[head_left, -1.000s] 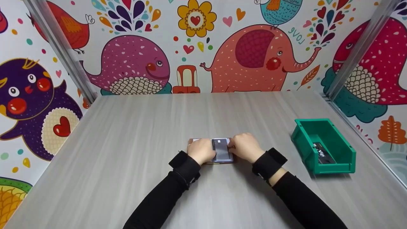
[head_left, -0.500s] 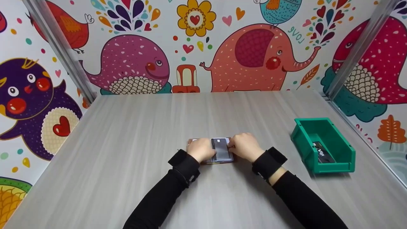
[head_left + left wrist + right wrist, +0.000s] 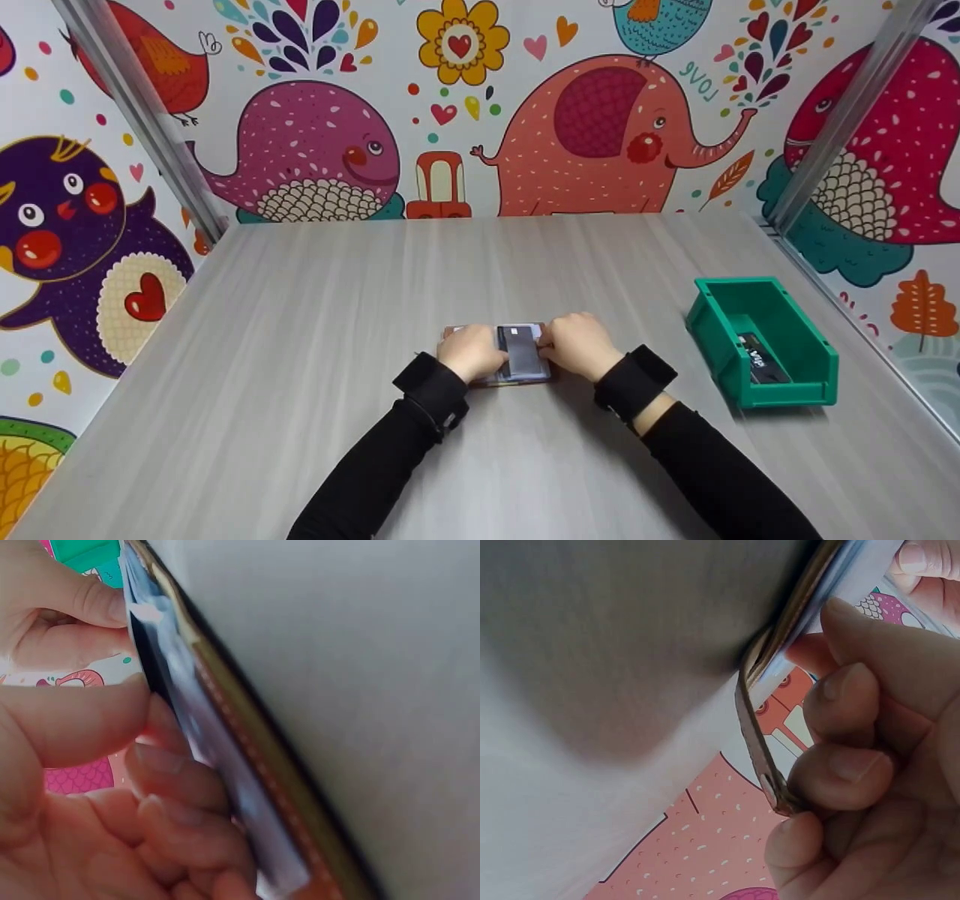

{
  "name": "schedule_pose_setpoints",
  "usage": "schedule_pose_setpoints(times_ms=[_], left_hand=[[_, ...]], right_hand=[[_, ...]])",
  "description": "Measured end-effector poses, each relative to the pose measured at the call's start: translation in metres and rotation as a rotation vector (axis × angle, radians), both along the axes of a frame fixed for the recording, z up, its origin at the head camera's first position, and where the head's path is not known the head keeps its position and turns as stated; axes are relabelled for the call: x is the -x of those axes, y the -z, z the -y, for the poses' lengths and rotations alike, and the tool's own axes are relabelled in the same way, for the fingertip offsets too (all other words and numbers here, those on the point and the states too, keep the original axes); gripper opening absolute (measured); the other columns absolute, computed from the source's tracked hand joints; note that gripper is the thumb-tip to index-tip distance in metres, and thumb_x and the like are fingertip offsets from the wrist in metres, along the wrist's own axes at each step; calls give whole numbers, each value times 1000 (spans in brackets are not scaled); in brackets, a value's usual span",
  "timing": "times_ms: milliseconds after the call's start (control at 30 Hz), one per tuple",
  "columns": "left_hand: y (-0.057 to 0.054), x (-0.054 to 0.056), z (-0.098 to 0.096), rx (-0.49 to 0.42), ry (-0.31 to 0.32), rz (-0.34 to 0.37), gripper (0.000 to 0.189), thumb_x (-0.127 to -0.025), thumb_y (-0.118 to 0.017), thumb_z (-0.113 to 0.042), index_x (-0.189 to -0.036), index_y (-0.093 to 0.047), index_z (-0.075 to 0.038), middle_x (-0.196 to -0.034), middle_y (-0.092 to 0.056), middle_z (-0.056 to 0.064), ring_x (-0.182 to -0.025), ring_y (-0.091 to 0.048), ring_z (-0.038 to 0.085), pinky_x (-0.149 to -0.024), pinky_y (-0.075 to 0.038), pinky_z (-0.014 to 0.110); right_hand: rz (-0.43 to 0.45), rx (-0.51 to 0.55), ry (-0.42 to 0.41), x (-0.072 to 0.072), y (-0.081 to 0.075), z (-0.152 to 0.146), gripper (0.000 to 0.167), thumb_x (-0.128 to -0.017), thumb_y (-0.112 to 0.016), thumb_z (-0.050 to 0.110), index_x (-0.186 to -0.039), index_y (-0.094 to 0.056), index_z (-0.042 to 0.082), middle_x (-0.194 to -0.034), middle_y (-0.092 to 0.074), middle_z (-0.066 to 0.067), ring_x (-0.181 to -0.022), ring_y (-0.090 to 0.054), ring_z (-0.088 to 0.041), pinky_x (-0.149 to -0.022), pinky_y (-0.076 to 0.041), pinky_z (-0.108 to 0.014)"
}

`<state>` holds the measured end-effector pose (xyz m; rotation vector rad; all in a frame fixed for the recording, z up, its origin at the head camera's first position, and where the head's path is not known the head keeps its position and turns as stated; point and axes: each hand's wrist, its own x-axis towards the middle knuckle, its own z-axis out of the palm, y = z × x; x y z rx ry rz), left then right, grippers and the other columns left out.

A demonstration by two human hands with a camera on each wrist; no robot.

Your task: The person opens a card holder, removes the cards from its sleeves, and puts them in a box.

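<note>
A brown card holder (image 3: pixel 491 382) with clear plastic sleeves lies spread on the table in the head view. A dark card (image 3: pixel 525 355) with a small chip shows on its right side, partly behind the fingers. My left hand (image 3: pixel 471 352) pinches the card's left edge between thumb and index finger; in the left wrist view the other fingers (image 3: pixel 180 776) curl against the sleeves (image 3: pixel 225 757). At the right edge of the sleeves my right hand (image 3: pixel 581 346) pinches the plastic. A strap (image 3: pixel 754 720) with a metal snap hangs beside its curled fingers in the right wrist view.
On the right of the table (image 3: pixel 337 300) stands a green bin (image 3: pixel 795 337), with a black card (image 3: pixel 761 360) lettered "Vip" inside it. Printed cartoon walls (image 3: pixel 450 112) enclose the back and sides.
My left hand and the dark card have shifted very slightly to the left. The right hand keeps nearly the same place.
</note>
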<state>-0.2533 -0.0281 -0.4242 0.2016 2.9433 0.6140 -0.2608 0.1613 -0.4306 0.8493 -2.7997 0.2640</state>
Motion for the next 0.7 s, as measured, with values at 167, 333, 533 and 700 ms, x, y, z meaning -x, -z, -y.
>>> schedule_pose_setpoints(times_ms=[167,333,533,700], left_hand=[[-1,-1,3,-11,-7,5,29,-85,-73,-31,-99,-71,-6,-106,-70,13,-94,-63,30,-88,-47,51],[-2,-1,7,-39,-32,25,31,-83,-75,-32,-97,-71,-5,-105,-69,14,-101,-60,34,-82,-49,49],[-4,0,12,-54,-20,37,32,-82,-76,-32,-96,-71,-3,-99,-69,14,-91,-62,31,-78,-51,46],[-4,2,16,-71,6,47,30,-81,-75,-30,-94,-70,-3,-95,-68,12,-84,-61,27,-76,-50,43]], right_hand=[[-13,-4,-10,0,0,0,11,-76,-83,13,-87,-81,10,-80,-74,-5,-71,-69,-26,-65,-50,-45],[-24,-14,-18,0,0,0,12,-76,-83,13,-87,-81,10,-80,-74,-5,-70,-69,-25,-63,-50,-44],[-16,-21,-16,0,0,1,11,-77,-83,14,-87,-81,10,-80,-74,-6,-68,-68,-26,-64,-50,-45],[-12,-15,-17,1,1,1,9,-77,-83,13,-85,-80,10,-79,-74,-5,-66,-67,-26,-63,-50,-45]])
